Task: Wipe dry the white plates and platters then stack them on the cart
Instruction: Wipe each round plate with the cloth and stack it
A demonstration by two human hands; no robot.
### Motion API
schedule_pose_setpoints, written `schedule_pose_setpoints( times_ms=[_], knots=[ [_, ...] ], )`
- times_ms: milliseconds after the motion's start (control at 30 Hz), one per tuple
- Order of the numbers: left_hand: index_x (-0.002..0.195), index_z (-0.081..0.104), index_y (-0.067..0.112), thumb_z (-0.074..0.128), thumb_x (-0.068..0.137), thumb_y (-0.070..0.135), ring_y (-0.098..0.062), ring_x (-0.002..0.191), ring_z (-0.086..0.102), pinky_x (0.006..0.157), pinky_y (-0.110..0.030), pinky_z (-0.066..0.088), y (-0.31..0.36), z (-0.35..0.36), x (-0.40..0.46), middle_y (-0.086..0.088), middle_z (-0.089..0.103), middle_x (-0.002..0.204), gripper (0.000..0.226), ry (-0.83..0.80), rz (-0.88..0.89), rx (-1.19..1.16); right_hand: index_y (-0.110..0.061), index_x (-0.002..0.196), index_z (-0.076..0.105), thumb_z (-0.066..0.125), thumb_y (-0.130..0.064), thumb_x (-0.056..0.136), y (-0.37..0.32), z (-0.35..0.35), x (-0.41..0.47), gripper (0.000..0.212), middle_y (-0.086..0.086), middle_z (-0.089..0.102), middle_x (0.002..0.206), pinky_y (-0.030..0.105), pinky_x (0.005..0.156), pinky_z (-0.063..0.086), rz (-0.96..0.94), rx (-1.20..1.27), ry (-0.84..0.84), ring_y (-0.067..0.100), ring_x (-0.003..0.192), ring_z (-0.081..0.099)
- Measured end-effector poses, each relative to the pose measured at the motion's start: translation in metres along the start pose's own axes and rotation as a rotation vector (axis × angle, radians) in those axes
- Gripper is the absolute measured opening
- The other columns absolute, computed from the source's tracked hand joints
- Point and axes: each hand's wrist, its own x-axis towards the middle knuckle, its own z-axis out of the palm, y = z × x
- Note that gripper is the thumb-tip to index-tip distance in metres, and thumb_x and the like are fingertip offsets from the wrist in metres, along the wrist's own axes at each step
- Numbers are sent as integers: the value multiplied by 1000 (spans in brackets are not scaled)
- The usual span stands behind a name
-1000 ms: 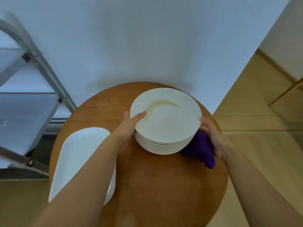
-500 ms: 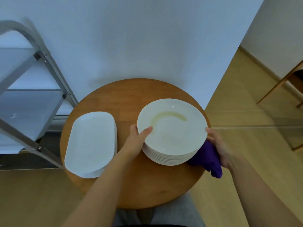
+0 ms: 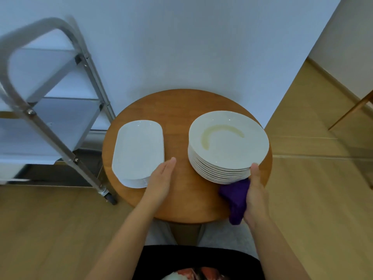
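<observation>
The metal cart (image 3: pixel 60 110) stands at the left, against the wall, and its shelves that can be seen carry no plates, so I judge the task is at its very beginning: nothing is stacked there yet. The round wooden worktop (image 3: pixel 177 110) holds both piles. The stack of round plates (image 3: pixel 228 146) is on its right half; the top plate has a curved yellowish wet mark, so it is not wiped. The stack of platters (image 3: pixel 139 152) lies on the left half, with the long axis going from the near edge toward the wall, a little tilted to the right at the far end. All of this waits for drying.

The left hand (image 3: pixel 161 180) has a wide, flat grip, fingers straight, holding nothing, just beside the platters. The right hand (image 3: pixel 255 190) grips the purple cloth (image 3: pixel 236 197), and its thumb touches the near rim of the plates.
</observation>
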Motion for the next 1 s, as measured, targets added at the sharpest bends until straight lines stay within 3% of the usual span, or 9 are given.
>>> schedule_pose_setpoints(
  times_ms=[67, 167, 267, 367, 433, 533, 667, 833, 1000],
  knots=[
    [87, 64, 26, 48, 90, 50, -17, 96, 65, 81, -29, 50, -6, -14, -13, 8, 69, 93, 29, 89, 31, -67, -16, 101, 65, 68, -73, 40, 18, 15, -19, 83, 5, 70, 93, 41, 76, 56, 42, 29, -46, 26, 85, 67],
    [74, 65, 20, 59, 84, 47, -16, 76, 68, 67, -29, 53, -17, -37, -26, 5, 70, 71, 30, 254, 73, -80, -19, 105, 61, 81, -45, 62, 44, 45, -44, 54, 6, 65, 102, 39, 76, 56, 88, -85, -172, 25, 91, 64],
    [85, 58, 15, 65, 79, 49, -20, 83, 61, 71, -32, 50, -30, -60, -24, -1, 63, 87, 35, 444, 64, 66, -29, 104, 56, 78, -26, 74, 54, 82, -60, 38, -1, 58, 116, 41, 84, 55, -18, -291, -353, 18, 99, 58],
    [115, 47, 14, 70, 76, 47, -15, 97, 55, 75, -28, 47, -37, -78, -17, -7, 53, 117, 56, 478, 35, 101, -34, 136, 38, 76, -35, 77, 51, 113, -65, 70, -10, 43, 137, 37, 101, 44, -218, -566, -564, 13, 122, 44],
    [133, 37, 17, 68, 79, 45, -15, 110, 50, 83, -28, 45, -39, -84, -12, -2, 45, 132, 69, 432, 72, 60, -36, 145, 23, 74, -46, 76, 50, 128, -64, 87, -11, 31, 148, 32, 103, 38, -339, -773, -645, 13, 132, 34],
    [139, 31, 29, 56, 89, 41, -8, 114, 47, 83, -23, 47, -38, -82, -5, 13, 45, 127, 56, 307, 145, -69, -38, 148, 10, 68, -59, 74, 54, 144, -60, 97, -5, 24, 150, 25, 95, 35, -399, -955, -636, 17, 133, 32],
    [138, 32, 26, 53, 92, 35, -6, 104, 50, 67, -13, 43, -38, -79, 4, 13, 48, 121, 51, 369, 124, -82, -38, 148, 7, 60, -61, 80, 63, 154, -53, 90, -3, 26, 149, 18, 83, 34, -460, -1032, -543, 17, 129, 37],
    [137, 34, 25, 54, 91, 38, -5, 103, 51, 68, -14, 45, -37, -82, 21, 16, 49, 118, 51, 380, 147, -58, -39, 148, 7, 56, -64, 80, 68, 165, -44, 87, -2, 30, 146, 20, 86, 36, -539, -1036, -481, 17, 127, 39],
    [136, 36, 25, 54, 92, 36, -1, 98, 49, 57, -6, 40, -20, -79, 63, 18, 47, 113, 50, 379, 175, -49, -36, 149, 7, 56, -60, 83, 50, 192, -18, 86, 0, 30, 146, 23, 89, 38, -529, -1022, -457, 20, 129, 39]
  ],
)
